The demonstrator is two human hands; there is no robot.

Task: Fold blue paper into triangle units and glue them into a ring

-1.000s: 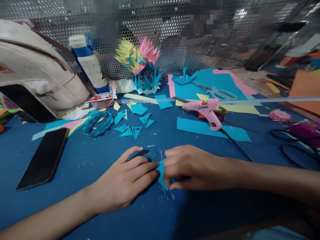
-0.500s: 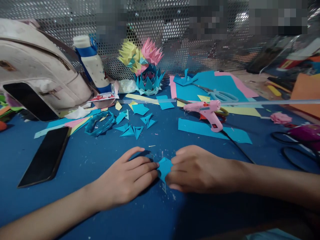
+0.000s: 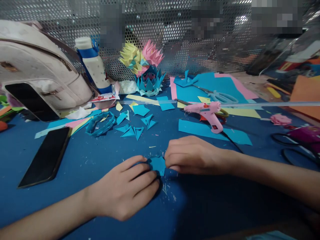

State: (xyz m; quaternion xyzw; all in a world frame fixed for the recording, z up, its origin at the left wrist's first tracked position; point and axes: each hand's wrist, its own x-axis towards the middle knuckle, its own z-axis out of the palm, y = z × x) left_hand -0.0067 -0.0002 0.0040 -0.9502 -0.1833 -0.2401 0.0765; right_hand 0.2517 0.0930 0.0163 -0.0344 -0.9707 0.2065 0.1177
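A small blue paper piece (image 3: 158,165) lies on the dark blue table between my two hands. My left hand (image 3: 132,186) rests at its left side, fingers curved over the paper's edge and holding it. From the right, my right hand (image 3: 190,155) has its fingers pressed together on the paper's right edge; the fingertips are partly hidden. Beyond my hands lie several folded blue paper points (image 3: 128,132) and a blue paper pentagon (image 3: 140,109). The pink glue gun (image 3: 210,111) rests near a blue paper strip (image 3: 195,128).
Two phones are at the left, one lying flat (image 3: 45,158), one leaning on a pale backpack (image 3: 37,60). A bottle (image 3: 95,66), a paper flower model (image 3: 150,78) and scissors (image 3: 220,96) stand or lie at the back. A black cord (image 3: 232,141) runs behind my right forearm.
The small blue paper has moved slightly left and shows more of its surface. My right hand has shifted up and left; my left hand has moved slightly down.
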